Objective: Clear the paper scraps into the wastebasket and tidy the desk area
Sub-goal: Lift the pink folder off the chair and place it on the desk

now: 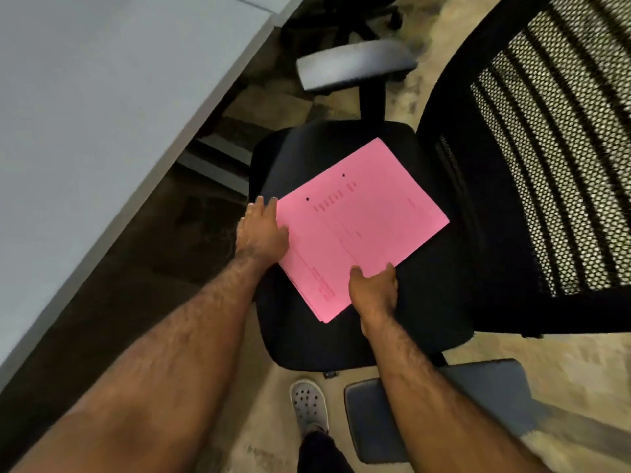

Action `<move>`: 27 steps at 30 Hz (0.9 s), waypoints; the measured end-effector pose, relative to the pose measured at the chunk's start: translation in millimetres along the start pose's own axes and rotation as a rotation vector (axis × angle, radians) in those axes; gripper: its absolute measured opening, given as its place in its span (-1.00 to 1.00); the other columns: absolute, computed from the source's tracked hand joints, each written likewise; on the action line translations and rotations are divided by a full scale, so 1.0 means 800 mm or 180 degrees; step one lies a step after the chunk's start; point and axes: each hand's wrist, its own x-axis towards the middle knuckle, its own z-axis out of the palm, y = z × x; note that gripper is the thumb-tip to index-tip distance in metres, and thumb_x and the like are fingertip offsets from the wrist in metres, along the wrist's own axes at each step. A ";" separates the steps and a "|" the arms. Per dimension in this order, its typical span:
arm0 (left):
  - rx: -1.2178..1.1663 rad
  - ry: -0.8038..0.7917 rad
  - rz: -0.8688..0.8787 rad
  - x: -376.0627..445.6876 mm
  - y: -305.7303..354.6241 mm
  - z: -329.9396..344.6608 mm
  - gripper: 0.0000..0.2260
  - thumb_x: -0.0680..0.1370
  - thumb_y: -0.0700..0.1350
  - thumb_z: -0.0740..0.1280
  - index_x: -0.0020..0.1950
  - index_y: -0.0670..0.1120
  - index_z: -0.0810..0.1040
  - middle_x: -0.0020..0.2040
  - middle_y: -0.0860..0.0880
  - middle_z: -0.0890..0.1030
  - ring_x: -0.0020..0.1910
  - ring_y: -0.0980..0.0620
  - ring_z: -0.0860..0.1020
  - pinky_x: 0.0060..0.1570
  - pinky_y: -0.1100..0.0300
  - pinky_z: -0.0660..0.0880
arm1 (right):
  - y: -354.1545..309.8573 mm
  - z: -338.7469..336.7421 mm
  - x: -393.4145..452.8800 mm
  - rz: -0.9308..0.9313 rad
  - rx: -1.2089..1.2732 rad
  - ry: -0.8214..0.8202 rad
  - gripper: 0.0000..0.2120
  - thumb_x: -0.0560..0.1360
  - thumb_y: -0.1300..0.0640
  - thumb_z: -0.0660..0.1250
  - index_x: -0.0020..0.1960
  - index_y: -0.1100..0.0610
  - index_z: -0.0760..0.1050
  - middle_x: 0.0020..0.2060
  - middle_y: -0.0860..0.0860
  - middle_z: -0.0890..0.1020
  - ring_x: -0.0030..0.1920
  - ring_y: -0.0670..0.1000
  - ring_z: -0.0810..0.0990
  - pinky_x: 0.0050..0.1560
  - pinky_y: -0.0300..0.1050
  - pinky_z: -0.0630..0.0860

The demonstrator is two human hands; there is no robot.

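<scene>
Both hands hold one pink folder (362,230) over the black seat (444,302) of an office chair: the left hand (261,233) grips the folder's left edge, thumb on the top face and fingers curled past the edge, while the right hand (374,291) clamps the near edge, thumb on top and the other fingers underneath. Whether the folder rests on the seat or hangs just above it cannot be told. Its cover shows two small punched holes and some printed lines too blurred to read, and several sheet edges show in a thin stack along its lower left side. One chair is fully in view, with a mesh backrest (553,158) to the right and two grey armrests, the far one (355,64) beyond the seat and the near one (478,404) under the right forearm. One grey desk top (102,114) fills the left side. One perforated grey shoe (309,407) stands on the pale floor (563,356) just below the seat.
</scene>
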 end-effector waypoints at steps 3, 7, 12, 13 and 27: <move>-0.0015 -0.0088 -0.0082 0.016 0.003 0.001 -0.52 0.58 -0.11 0.19 0.50 -0.14 0.23 0.45 -0.19 0.33 0.40 -0.18 0.32 0.38 -0.08 0.28 | 0.002 -0.002 0.006 0.0120 0.0193 0.0075 -0.24 0.52 0.09 0.36 0.56 0.14 0.00 0.48 0.12 0.24 0.37 0.19 0.38 0.23 0.04 0.46; -0.0013 -0.0173 -0.0492 0.002 -0.001 0.004 -0.61 0.57 -0.09 0.22 0.40 -0.11 0.34 0.30 -0.19 0.39 0.19 -0.19 0.45 0.10 -0.03 0.45 | 0.005 -0.006 0.013 0.0320 0.0635 0.0165 -0.41 0.46 0.23 0.37 0.44 0.10 0.24 0.31 0.12 0.44 0.11 0.14 0.59 -0.08 -0.08 0.59; -0.0912 -0.0415 -0.0930 -0.025 -0.020 -0.003 -0.77 0.57 -0.12 0.23 0.22 -0.09 0.42 0.11 -0.12 0.55 0.01 -0.13 0.57 -0.07 0.00 0.56 | 0.012 -0.017 0.018 0.0686 0.1023 -0.0163 -0.77 0.44 0.25 0.32 0.10 0.13 0.53 -0.06 0.09 0.67 -0.19 0.12 0.68 -0.28 0.08 0.67; -0.1178 -0.0401 -0.0935 -0.033 -0.019 -0.009 -0.81 0.57 -0.15 0.22 0.18 -0.07 0.41 0.07 -0.10 0.57 -0.03 -0.10 0.58 -0.11 0.02 0.57 | 0.010 -0.019 0.015 0.0685 0.1043 -0.0269 -0.79 0.44 0.25 0.31 0.07 0.14 0.56 -0.08 0.09 0.68 -0.19 0.14 0.68 -0.27 0.12 0.66; -0.2936 0.0663 -0.1012 -0.254 -0.038 -0.171 -0.70 0.59 -0.16 0.14 0.32 0.04 0.35 0.01 -0.04 0.62 -0.12 -0.01 0.65 -0.19 0.06 0.62 | -0.054 -0.078 -0.170 -0.1140 0.0781 -0.0550 -0.65 0.47 0.26 0.23 0.24 0.07 0.42 0.01 0.01 0.62 -0.07 0.01 0.61 -0.27 -0.18 0.53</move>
